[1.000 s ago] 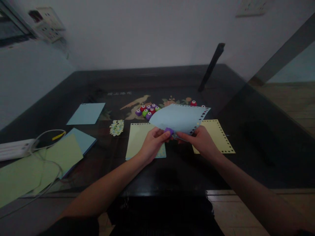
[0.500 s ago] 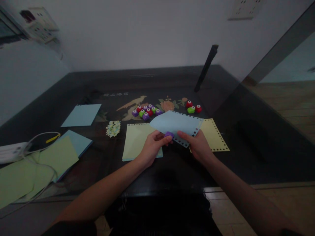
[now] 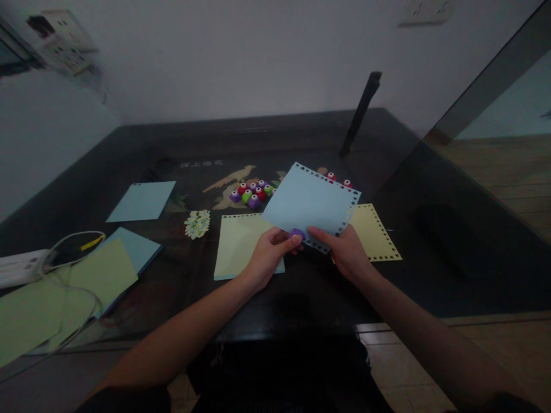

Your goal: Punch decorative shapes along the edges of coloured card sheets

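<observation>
My left hand [image 3: 275, 252] is closed around a small purple craft punch [image 3: 297, 233], its thumb pressed on it. The punch sits at the lower edge of a light blue sheet of paper [image 3: 307, 201]. My right hand [image 3: 346, 252] pinches that sheet near its lower right side, thumb on top. Small holes run along the sheet's top, right and lower edges. Beneath my left hand lies a pale green sheet [image 3: 236, 246] with holes along its top. A yellow sheet [image 3: 374, 229] with punched edges lies partly under my right hand.
Several red, green and purple punches [image 3: 253, 194] cluster behind the sheet; red punches [image 3: 346, 183] show at its right. A pile of paper cut-outs [image 3: 198, 223], a blue sheet [image 3: 144, 201], stacked papers [image 3: 103, 269] and a white cable [image 3: 55, 252] lie left. A black upright bar [image 3: 361, 112] stands behind.
The blue sheet's far part has lifted and flattened out from a curled, tilted pose, and now covers some of the punches behind. Both hands stay in nearly the same place.
</observation>
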